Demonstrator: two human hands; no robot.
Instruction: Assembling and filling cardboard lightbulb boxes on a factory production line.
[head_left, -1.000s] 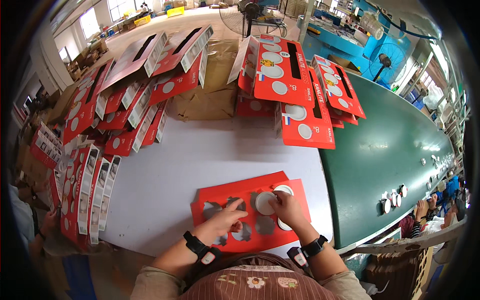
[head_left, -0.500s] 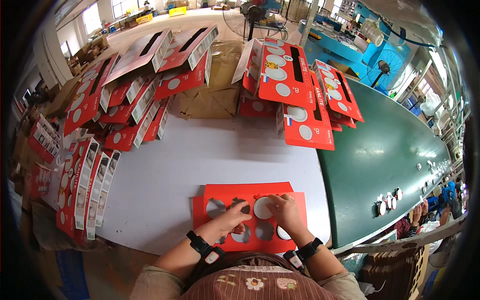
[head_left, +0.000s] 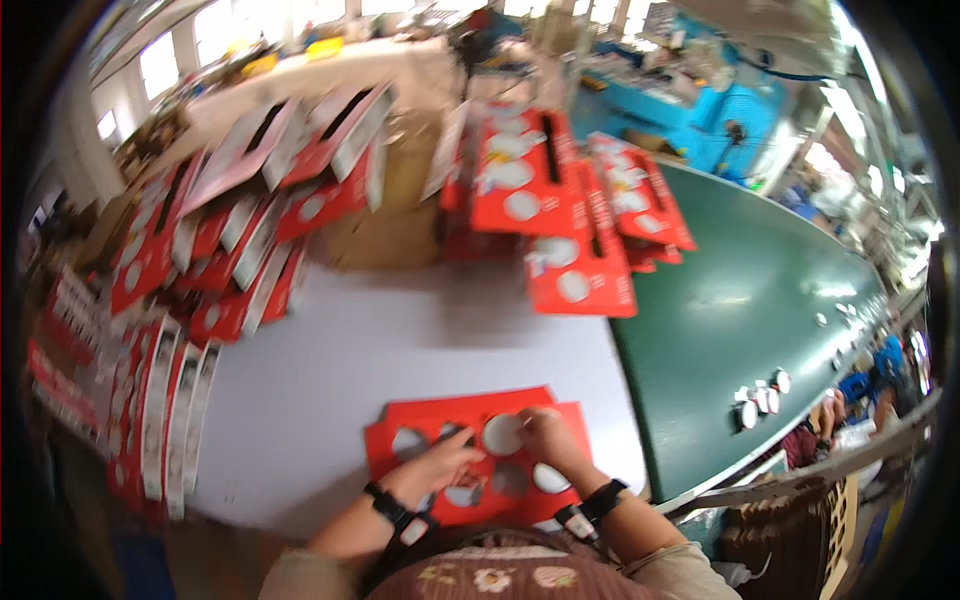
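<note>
A red card sheet with round cut-outs (head_left: 400,410) lies at the near edge of the white table, in front of me. In its upper row sits a white round disc (head_left: 502,435). My right hand (head_left: 550,440) has its fingers closed at the disc's right edge. Another white disc (head_left: 550,478) shows in the lower row, beneath my right wrist. My left hand (head_left: 440,466) rests over the left cut-outs with fingers stretched out and nothing visible in them. Blur softens the fingers of both hands.
Red and white printed boxes (head_left: 150,240) are stacked at the far left, more red boxes (head_left: 530,190) at the back right. Between them stands a brown carton (head_left: 385,235). A green conveyor belt (head_left: 720,320) on the right carries several small round white pieces (head_left: 760,400).
The whole view has shifted and blurred, with the scene sitting a little lower and more to the left. Both hands stay at the red card, and the right remains at the disc.
</note>
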